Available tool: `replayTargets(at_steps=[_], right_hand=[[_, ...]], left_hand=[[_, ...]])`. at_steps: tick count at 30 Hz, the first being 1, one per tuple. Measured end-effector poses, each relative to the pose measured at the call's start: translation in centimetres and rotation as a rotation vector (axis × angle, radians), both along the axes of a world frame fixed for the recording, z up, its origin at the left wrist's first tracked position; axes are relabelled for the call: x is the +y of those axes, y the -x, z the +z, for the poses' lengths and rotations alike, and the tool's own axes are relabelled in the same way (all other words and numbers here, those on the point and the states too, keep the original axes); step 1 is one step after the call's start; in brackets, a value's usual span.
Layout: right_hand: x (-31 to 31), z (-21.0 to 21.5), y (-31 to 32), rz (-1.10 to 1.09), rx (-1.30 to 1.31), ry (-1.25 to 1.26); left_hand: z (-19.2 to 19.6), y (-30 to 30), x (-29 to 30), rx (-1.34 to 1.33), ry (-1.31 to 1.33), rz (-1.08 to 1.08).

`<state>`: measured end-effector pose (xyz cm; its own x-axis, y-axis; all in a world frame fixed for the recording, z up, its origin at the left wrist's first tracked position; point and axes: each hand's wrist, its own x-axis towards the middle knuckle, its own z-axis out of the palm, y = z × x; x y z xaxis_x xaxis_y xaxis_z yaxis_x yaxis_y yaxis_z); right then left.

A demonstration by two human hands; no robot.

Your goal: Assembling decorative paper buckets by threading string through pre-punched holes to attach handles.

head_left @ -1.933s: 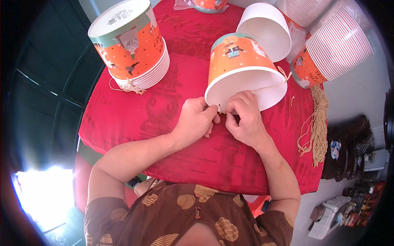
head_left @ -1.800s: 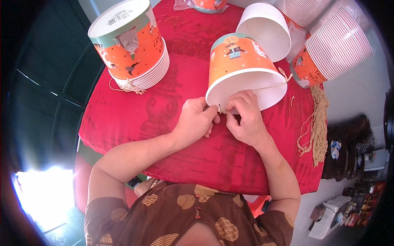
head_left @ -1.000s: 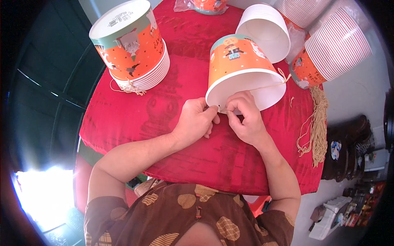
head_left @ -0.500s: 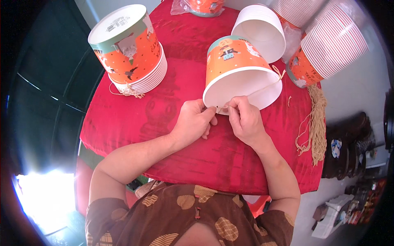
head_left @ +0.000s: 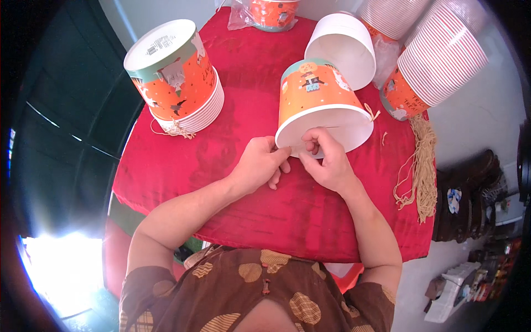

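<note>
- A table is covered by a red patterned cloth (head_left: pixel 243 205).
- At the right edge, a tilted stack of nested paper buckets (head_left: pixel 440 61) is seen, many pale rims being layered above an orange printed wall.
- At the left, an inverted bucket stack (head_left: pixel 174 91) is stood base up; several white rims are exposed beneath the orange outer bucket.
- Between the stacks, nearest the person, an orange paper bucket (head_left: pixel 318 97) is laid on its side, mouth toward the person. Its wall is printed with cartoon figures and a teal base band; rim and interior are white.
- Behind it, a white bucket (head_left: pixel 343 30) is tipped over, its white interior exposed.
- The near rim of the orange bucket is pinched by the left hand (head_left: pixel 259 166).
- The right hand (head_left: pixel 327 160) is held curled at the mouth; whether twine is clamped cannot be told.
- A beige twine hank (head_left: pixel 423 171) is hung at the table's right edge.
- A twine knot (head_left: pixel 371 113) is fixed at the bucket's right rim.
</note>
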<state>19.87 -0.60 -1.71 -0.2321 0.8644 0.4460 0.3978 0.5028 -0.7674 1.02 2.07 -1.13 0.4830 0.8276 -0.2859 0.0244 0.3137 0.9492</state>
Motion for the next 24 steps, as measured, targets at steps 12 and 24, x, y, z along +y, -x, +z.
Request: replayTargets(at_steps=[12,24], right_hand=[[1.1,0.5,-0.7,-0.073,-0.527,-0.411],[1.3,0.4,-1.0,-0.083,-0.512,-0.349]], left_hand=[[0.7,-0.7,1.3,0.128,0.008,0.038],[1.2,-0.1,2.1,0.269,-0.129,-0.062]])
